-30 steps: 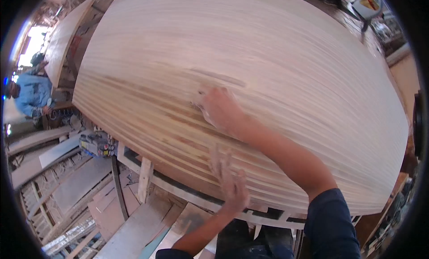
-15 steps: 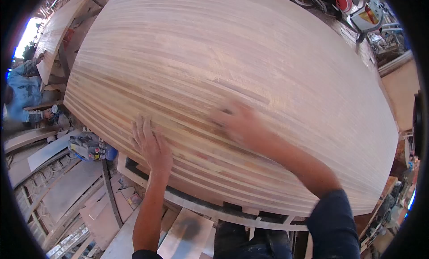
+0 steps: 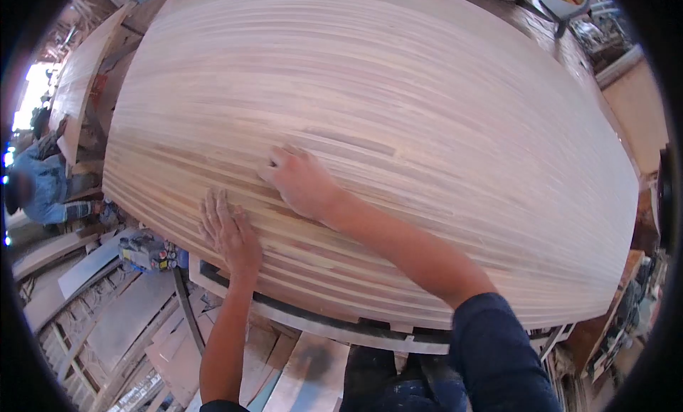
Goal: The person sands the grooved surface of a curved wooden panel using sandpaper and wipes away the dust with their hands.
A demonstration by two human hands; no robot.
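Note:
A broad curved panel of narrow wooden strips [image 3: 455, 113], pale and dusty, fills most of the head view. My left hand [image 3: 231, 234] lies flat on its near edge, fingers stretched and dusted white. My right hand [image 3: 302, 181] is closed and pressed on the strips, ahead and to the right of the left one. What it grips, if anything, is hidden under the fingers; only a small dark spot shows by the thumb side. A darker grey strip [image 3: 348, 140] runs in the surface just beyond the right hand.
On the left, another person in a blue shirt [image 3: 46, 181] is beside a second panel [image 3: 85, 70]. A blue-grey machine [image 3: 149, 252] and loose boards [image 3: 131, 312] lie below left. A white frame rail [image 3: 334, 331] runs under the panel's near edge. Clutter stands at right.
My right hand has slid left across the strips, closer to my left hand. My left hand stays flat at about the same place on the panel. The view has shifted a little.

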